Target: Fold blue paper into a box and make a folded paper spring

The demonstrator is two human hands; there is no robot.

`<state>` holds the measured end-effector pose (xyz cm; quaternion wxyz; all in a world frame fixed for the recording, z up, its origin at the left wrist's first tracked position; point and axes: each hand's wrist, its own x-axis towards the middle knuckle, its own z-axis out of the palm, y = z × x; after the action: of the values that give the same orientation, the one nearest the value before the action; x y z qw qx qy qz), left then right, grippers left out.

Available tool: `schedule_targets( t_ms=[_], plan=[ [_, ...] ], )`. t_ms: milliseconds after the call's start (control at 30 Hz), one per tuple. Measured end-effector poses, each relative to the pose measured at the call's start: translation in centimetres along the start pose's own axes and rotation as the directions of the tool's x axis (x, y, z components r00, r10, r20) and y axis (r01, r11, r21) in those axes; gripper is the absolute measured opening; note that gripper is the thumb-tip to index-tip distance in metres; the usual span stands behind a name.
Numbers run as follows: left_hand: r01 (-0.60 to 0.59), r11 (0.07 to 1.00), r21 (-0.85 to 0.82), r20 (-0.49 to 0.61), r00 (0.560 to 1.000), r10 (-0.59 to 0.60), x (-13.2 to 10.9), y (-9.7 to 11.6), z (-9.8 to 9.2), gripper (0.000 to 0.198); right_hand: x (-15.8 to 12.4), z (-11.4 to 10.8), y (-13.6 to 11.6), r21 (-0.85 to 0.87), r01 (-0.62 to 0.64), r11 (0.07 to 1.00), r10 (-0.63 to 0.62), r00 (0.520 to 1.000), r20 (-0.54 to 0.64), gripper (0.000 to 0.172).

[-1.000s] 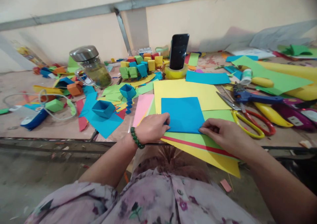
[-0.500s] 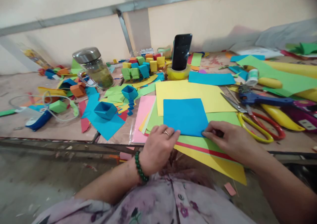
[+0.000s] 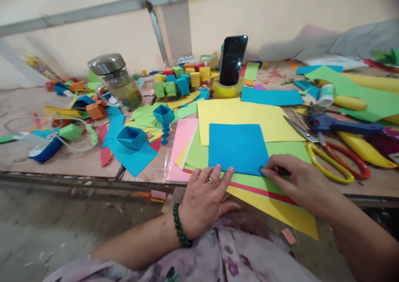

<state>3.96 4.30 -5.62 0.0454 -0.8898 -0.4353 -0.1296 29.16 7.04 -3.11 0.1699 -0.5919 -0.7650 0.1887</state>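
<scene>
A square of blue paper [image 3: 238,147] lies on a stack of coloured sheets in front of me. My left hand [image 3: 207,197] rests flat at its lower left edge, fingertips on the paper and fingers apart. With thumb and fingers, my right hand [image 3: 291,180] pinches the lower right corner of the blue paper. Under the square are a yellow sheet [image 3: 224,109] and a green sheet [image 3: 291,149]. Another yellow sheet [image 3: 280,213] sticks out past the table's front edge.
Scissors [image 3: 333,159] and blue-handled pliers [image 3: 343,124] lie at the right. A phone [image 3: 233,60] stands in a yellow tape roll [image 3: 227,90]. On the left are a glass jar [image 3: 124,89], folded blue boxes [image 3: 132,137], a glue gun-like blue device [image 3: 46,149] and paper scraps.
My left hand has opened out, with its thumb now apart from the fingers. The right hand keeps its pinch on the corner. The view has shifted slightly.
</scene>
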Motion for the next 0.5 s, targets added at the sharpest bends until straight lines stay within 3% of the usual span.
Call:
schedule_targets(
  t_ms=[167, 267, 400, 500],
  plan=[
    [-0.032, 0.999, 0.034, -0.009, 0.999, 0.032, 0.1, 0.0, 0.1, 0.070, -0.3, 0.2, -0.2, -0.103, 0.038, 0.994, -0.043, 0.998, -0.040, 0.020],
    [-0.059, 0.997, 0.049, 0.040, 0.998, 0.057, 0.4, -0.1, -0.2, 0.067, -0.4, 0.4, -0.5, -0.266, 0.161, 0.950, -0.194, 0.976, -0.101, 0.015],
    [-0.083, 0.994, 0.076, 0.111, 0.991, 0.074, 0.9, 0.1, -0.6, 0.068, -0.3, 0.9, -1.8, -0.452, 0.479, 0.753, -0.553, 0.832, -0.038, 0.031],
    [-0.100, 0.992, 0.081, 0.143, 0.986, 0.087, 1.1, 0.3, -0.6, 0.070, -0.1, 1.4, -3.0, -0.488, 0.599, 0.635, -0.662, 0.748, 0.056, 0.031]
  ],
)
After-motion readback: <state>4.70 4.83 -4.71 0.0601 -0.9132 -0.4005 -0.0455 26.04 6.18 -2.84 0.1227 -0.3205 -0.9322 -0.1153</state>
